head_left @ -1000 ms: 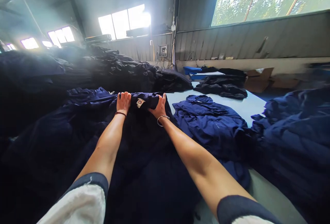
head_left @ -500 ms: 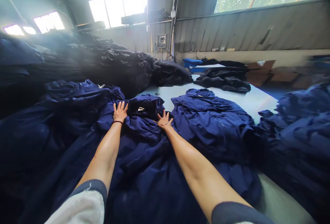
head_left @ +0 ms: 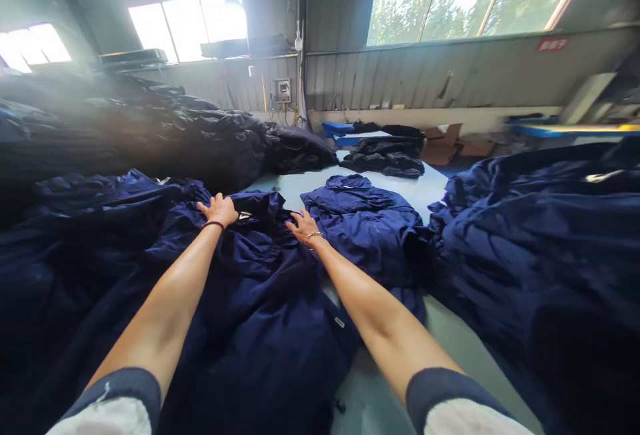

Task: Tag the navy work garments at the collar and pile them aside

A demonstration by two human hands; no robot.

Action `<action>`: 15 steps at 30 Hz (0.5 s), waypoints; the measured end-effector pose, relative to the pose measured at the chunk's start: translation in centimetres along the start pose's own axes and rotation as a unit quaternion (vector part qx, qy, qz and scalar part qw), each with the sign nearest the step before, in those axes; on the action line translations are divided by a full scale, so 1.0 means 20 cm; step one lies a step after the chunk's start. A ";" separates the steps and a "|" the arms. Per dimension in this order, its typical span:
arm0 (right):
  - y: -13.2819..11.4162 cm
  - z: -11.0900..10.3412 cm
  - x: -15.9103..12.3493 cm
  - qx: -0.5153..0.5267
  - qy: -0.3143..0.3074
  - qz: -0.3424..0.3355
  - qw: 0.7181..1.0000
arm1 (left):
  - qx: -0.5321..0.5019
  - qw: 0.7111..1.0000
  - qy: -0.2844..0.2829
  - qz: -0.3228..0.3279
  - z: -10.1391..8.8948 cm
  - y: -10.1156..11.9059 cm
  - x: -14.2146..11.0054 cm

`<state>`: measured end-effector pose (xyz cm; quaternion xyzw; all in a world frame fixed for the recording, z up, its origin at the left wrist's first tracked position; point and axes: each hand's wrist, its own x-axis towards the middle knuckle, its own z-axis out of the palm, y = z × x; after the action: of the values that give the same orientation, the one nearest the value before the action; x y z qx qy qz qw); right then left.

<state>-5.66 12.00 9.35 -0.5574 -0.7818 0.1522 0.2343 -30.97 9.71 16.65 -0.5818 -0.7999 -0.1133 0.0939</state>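
A dark navy jacket (head_left: 270,288) lies spread in front of me, its collar (head_left: 265,203) at the far end and a small white label inside the neck. My left hand (head_left: 220,210), with a dark bracelet, rests at the left of the collar, fingers bent but apart. Near the right shoulder, my right hand (head_left: 303,227) has its fingers spread on the cloth; a thin bangle circles the wrist. Immediately right lies another navy garment (head_left: 360,215). A small pale tag (head_left: 339,321) shows on the jacket's right edge.
More navy garments (head_left: 110,221) are heaped at left, with a large dark pile (head_left: 190,128) behind. A tall navy stack (head_left: 540,221) stands at right. Folded black clothes (head_left: 385,156) lie on the pale table (head_left: 285,183). A cardboard box (head_left: 440,143) sits farther back.
My view has turned right. The jacket's lower right side has shifted left, uncovering tabletop and the pale tag. My left hand's fingers are more bent than before.
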 end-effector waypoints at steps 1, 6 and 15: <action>0.04 -0.04 -0.02 -0.012 0.007 0.010 1.000 | -0.014 1.000 0.008 0.014 -0.02 0.07 -0.02; 0.31 -0.21 -0.17 -0.071 0.011 0.070 0.995 | -0.087 0.987 0.001 0.135 -0.05 0.49 -0.19; 0.74 -0.36 -0.51 -0.100 -0.092 0.193 0.972 | -0.323 0.917 -0.154 0.176 0.29 1.16 -0.47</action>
<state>12.69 7.16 5.97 -0.7021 -0.6887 0.1664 0.0709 -6.17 9.72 10.08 -0.7222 -0.6089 -0.2564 -0.2046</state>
